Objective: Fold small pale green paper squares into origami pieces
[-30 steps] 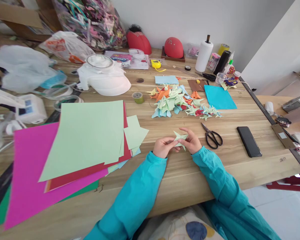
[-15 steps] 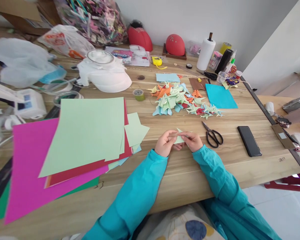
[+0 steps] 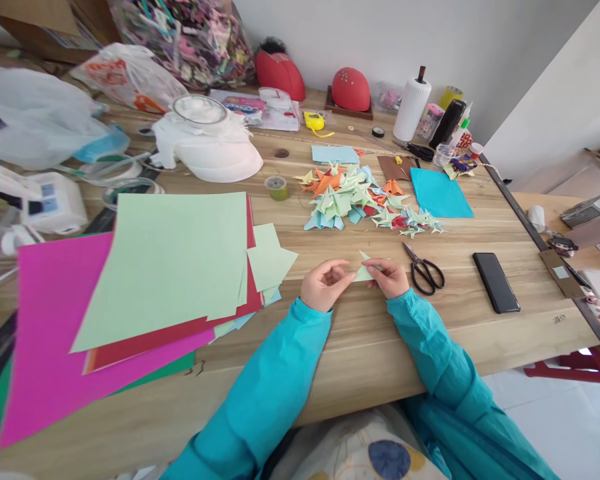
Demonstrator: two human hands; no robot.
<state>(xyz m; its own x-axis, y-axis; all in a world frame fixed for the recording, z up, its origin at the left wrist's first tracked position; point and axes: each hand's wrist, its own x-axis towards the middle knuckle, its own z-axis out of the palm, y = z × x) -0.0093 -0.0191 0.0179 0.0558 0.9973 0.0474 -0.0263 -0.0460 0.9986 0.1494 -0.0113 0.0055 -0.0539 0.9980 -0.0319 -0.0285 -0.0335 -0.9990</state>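
A small pale green folded paper piece [image 3: 364, 271] lies low over the wooden table [image 3: 360, 347], between my two hands. My left hand [image 3: 324, 285] has its fingers curled, and the fingertips pinch the piece's left edge. On the other side my right hand [image 3: 391, 276] is closed on its right part. Both sleeves are teal. Just to the right of my right hand lie black scissors [image 3: 424, 272]. Beyond the hands sits a pile of folded paper shapes [image 3: 360, 203] in green, orange, blue and red.
A fanned stack of large coloured sheets [image 3: 145, 287] covers the left of the table. A black phone [image 3: 496, 291], a teal sheet [image 3: 440, 193], a small green tape roll [image 3: 277, 187], a white paper roll [image 3: 412, 107] and plastic bags [image 3: 40, 127] lie around.
The paper piece has come down from a raised, spread shape to lie flatter between the fingers. My hands have shifted slightly away from me and apart.
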